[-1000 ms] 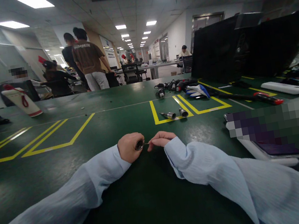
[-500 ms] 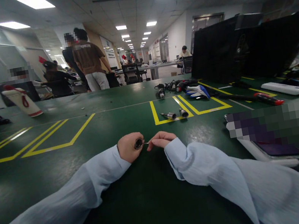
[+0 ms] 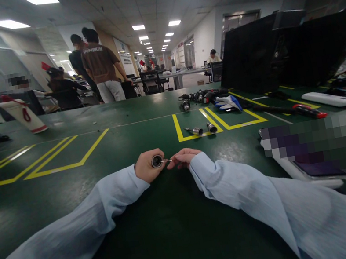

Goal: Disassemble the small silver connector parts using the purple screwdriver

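My left hand point(image 3: 146, 167) is closed around a round metal connector point(image 3: 156, 161), its dark open end facing me. A thin, shiny metal rod point(image 3: 167, 161) runs from the connector's edge to my right hand point(image 3: 184, 157), whose fingers are pinched on it. What kind of tool the rod belongs to is too small to tell. Both hands are held just above the green table. Beyond them, inside a yellow-taped box, lie a metal connector with a thin pointed end point(image 3: 197, 131) and a shorter round metal connector point(image 3: 211, 128).
Cabled connectors point(image 3: 185, 104) and a blue-and-white glove point(image 3: 228, 103) lie farther back. At the right are a red-and-black tool handle point(image 3: 309, 110), a white power strip point(image 3: 327, 99), a phone point(image 3: 320, 166) and black monitors point(image 3: 250, 55). A white cup point(image 3: 25, 114) stands back left.
The connector in my left hand has turned slightly and its open end faces me more. More of the thin rod shows between my hands. The camera view has shifted a little.
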Demonstrator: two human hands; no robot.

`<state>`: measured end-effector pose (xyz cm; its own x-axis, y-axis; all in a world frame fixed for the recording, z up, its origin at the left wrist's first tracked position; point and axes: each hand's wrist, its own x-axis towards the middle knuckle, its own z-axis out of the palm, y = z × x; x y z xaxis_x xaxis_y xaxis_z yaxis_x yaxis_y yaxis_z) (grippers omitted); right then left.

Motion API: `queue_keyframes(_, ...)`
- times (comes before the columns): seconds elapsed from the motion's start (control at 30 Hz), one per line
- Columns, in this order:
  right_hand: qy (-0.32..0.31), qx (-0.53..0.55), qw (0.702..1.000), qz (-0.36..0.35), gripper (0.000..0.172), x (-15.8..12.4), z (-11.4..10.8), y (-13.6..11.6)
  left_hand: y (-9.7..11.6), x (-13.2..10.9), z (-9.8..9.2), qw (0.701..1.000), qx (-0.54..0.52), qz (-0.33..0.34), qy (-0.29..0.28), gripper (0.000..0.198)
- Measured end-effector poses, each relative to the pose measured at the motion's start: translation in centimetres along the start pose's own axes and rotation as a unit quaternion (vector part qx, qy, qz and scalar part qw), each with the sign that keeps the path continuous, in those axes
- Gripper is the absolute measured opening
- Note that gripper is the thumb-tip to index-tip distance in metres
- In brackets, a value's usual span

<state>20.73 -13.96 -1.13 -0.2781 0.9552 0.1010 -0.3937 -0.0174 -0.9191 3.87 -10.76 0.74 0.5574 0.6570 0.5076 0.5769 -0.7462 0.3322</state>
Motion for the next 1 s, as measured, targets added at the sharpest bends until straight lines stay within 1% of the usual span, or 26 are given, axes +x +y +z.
queue_keyframes(0.07, 0.01, -0.009, 1.0, -0.013, 0.01, -0.1, 0.0, 0.0, -0.1, 0.1, 0.0, 1.0, -0.005, -0.011, 0.0, 0.014)
queue_keyframes(0.17, 0.031, -0.076, 0.996, -0.047, 0.009, -0.4, 0.2, -0.1, -0.3, 0.1, 0.1, 0.999, 0.046, -0.022, -0.007, 0.012)
queue_keyframes(0.27, 0.031, -0.143, 0.987, -0.061, 0.01, -0.6, 0.3, -0.2, -0.3, 0.0, 0.3, 0.992, 0.122, 0.006, -0.038, 0.005)
queue_keyframes(0.33, 0.023, -0.131, 0.99, -0.046, 0.01, -0.6, 0.3, -0.2, -0.2, -0.2, 0.4, 0.988, 0.146, 0.037, -0.047, 0.004)
queue_keyframes(0.4, 0.012, -0.079, 0.997, -0.017, 0.01, -0.4, 0.2, -0.2, -0.1, -0.2, 0.4, 0.989, 0.134, 0.054, -0.043, 0.005)
queue_keyframes(0.5, -0.006, 0.0, 1.0, 0.017, 0.009, 0.1, -0.1, -0.1, 0.0, -0.2, 0.2, 0.995, 0.081, 0.045, -0.022, 0.006)
queue_keyframes(0.6, -0.02, 0.03, 0.999, 0.016, 0.011, 0.4, -0.2, 0.2, 0.0, -0.1, 0.1, 1.0, 0.017, 0.023, 0.001, 0.009)
queue_keyframes(0.67, -0.026, 0.029, 0.999, 0.006, 0.012, 0.4, -0.2, 0.3, 0.0, -0.1, 0.1, 1.0, -0.017, 0.013, 0.005, 0.011)
queue_keyframes(0.73, -0.022, 0.01, 1.0, -0.009, 0.013, 0.1, -0.1, 0.3, -0.1, 0.0, 0.2, 1.0, -0.023, 0.009, 0.007, 0.013)
queue_keyframes(0.8, -0.004, -0.028, 0.999, -0.03, 0.013, -0.2, 0.1, 0.1, -0.1, 0.0, 0.3, 1.0, 0.003, 0.007, 0.011, 0.013)
queue_keyframes(0.9, 0.015, -0.102, 0.993, -0.056, 0.011, -0.7, 0.1, -0.3, -0.2, 0.0, 0.5, 0.997, 0.075, 0.013, 0.006, 0.011)
queue_keyframes(0.97, 0.012, -0.12, 0.991, -0.052, 0.01, -0.8, 0.1, -0.4, -0.2, 0.0, 0.5, 0.994, 0.108, 0.031, -0.005, 0.01)
queue_keyframes(1.0, 0.007, -0.11, 0.993, -0.044, 0.01, -0.8, 0.1, -0.4, -0.2, -0.1, 0.5, 0.993, 0.112, 0.039, -0.004, 0.01)
